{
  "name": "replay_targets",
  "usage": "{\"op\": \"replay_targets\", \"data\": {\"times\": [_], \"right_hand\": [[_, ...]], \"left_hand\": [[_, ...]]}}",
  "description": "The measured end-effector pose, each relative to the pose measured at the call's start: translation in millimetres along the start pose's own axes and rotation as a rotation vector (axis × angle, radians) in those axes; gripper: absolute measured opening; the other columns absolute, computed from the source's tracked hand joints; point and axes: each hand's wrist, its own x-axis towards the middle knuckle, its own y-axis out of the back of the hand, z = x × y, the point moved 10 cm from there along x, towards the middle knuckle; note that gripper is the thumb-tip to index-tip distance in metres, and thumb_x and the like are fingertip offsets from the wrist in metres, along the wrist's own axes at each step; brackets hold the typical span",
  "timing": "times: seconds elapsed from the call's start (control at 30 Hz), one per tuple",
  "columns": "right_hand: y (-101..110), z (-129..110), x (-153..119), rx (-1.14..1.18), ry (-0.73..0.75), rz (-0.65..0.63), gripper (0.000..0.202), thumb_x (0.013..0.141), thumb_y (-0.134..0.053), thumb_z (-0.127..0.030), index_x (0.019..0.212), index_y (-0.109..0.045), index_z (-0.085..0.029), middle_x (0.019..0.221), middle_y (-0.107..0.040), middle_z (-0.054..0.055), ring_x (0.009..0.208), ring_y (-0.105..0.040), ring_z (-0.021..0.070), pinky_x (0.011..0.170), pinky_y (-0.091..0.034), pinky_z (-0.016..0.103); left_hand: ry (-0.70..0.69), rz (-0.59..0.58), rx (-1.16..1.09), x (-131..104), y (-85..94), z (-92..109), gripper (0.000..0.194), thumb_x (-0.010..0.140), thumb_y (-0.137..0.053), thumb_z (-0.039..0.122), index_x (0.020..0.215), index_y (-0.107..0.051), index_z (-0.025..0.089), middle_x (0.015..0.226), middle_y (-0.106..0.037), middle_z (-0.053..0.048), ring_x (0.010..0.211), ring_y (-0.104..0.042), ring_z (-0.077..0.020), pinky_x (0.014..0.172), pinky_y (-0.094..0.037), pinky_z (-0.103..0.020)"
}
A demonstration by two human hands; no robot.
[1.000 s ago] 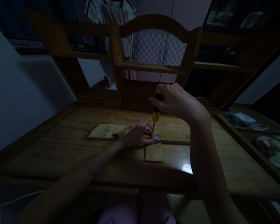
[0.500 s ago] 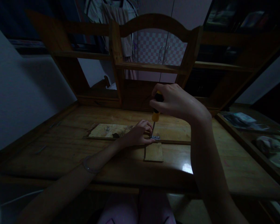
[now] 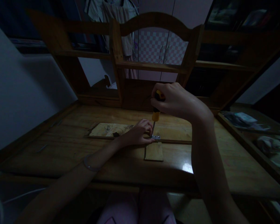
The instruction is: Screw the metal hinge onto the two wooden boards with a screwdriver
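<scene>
My right hand (image 3: 170, 99) is wrapped round the yellow and black handle of a screwdriver (image 3: 155, 115). Its shaft points down, nearly upright, to a small metal plate with holes (image 3: 156, 137) on a long wooden board (image 3: 175, 133). My left hand (image 3: 141, 132) rests on the board, thumb and fingers closed about the plate's left end beside the screwdriver tip. Those fingers partly hide the tip and whatever lies under it. A short wooden piece (image 3: 154, 152) lies against the long board's near edge, below the plate.
Everything lies on a wooden desk (image 3: 65, 155), with a wooden shelf unit (image 3: 151, 67) along its back. At the right, a compartment holds cloth (image 3: 268, 147) and packets (image 3: 246, 118). A metal handle-like piece (image 3: 42, 148) shows at the left.
The screwdriver handle has turned slightly in my right hand, and that hand has shifted a little. My left hand keeps its place. The view has moved very slightly.
</scene>
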Motion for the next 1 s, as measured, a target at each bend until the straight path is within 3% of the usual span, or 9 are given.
{"op": "replay_targets", "data": {"times": [0.43,1.0], "right_hand": [[1.5,-1.5,-1.1,-0.041,-0.015,-0.004,0.02,0.089,-0.055,-0.032,0.096,-0.067,-0.018,0.093,-0.068,0.01,0.09,-0.062,0.0248,0.08,-0.044,0.035],[2.3,-1.1,-1.5,-0.042,-0.021,-0.007,0.023,0.089,-0.054,-0.033,0.099,-0.068,-0.018,0.091,-0.069,0.009,0.088,-0.063,0.0248,0.078,-0.043,0.035]], "left_hand": [[0.01,-0.005,0.014,-1.7,1.2,-0.3,0.027,0.079,-0.078,0.038,0.09,-0.06,0.02,0.108,-0.058,-0.008,0.109,-0.052,-0.0256,0.095,-0.048,-0.042],[-0.012,0.002,0.015,-1.2,4.5,5.9,0.027,0.085,-0.072,0.043,0.086,-0.06,0.02,0.108,-0.059,-0.008,0.109,-0.053,-0.0248,0.098,-0.046,-0.041]]}}
